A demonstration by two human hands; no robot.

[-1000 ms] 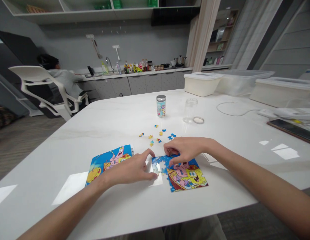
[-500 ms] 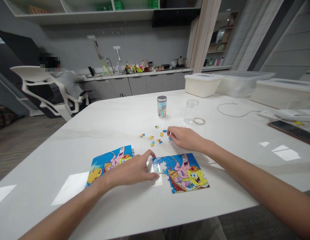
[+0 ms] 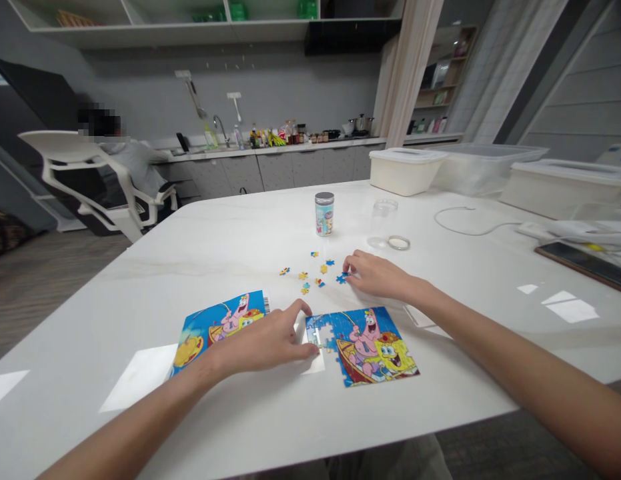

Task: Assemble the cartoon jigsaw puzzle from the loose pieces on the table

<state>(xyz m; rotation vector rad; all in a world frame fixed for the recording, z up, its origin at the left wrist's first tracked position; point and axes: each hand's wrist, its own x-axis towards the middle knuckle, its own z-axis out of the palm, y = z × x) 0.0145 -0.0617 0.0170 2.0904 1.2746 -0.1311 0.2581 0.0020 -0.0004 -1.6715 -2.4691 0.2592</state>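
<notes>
A partly joined jigsaw puzzle [image 3: 373, 347] with cartoon figures in a boat lies flat on the white table, with a gap toward its left side. My left hand [image 3: 263, 340] rests at the puzzle's left edge, thumb and forefinger apart, and partly covers a picture card [image 3: 205, 327] showing the same scene. Beyond the puzzle, my right hand [image 3: 377, 275] has its fingertips closed on a blue puzzle piece [image 3: 341, 278] at the table top. Several loose pieces lie to its left, among them a yellow piece [image 3: 323, 269] and a blue and yellow piece [image 3: 330, 262].
A printed tin [image 3: 324, 215] with a silver lid stands behind the pieces. Right of it are a clear jar [image 3: 384, 223] and a ring-shaped lid [image 3: 399, 243]. Storage boxes [image 3: 407, 171], a cable and a phone [image 3: 585, 267] occupy the right side. A person [image 3: 135, 167] sits far left.
My right hand has shifted slightly right, from beside one blue piece to another blue piece, uncovering the first. My left hand and the puzzle stay in place.
</notes>
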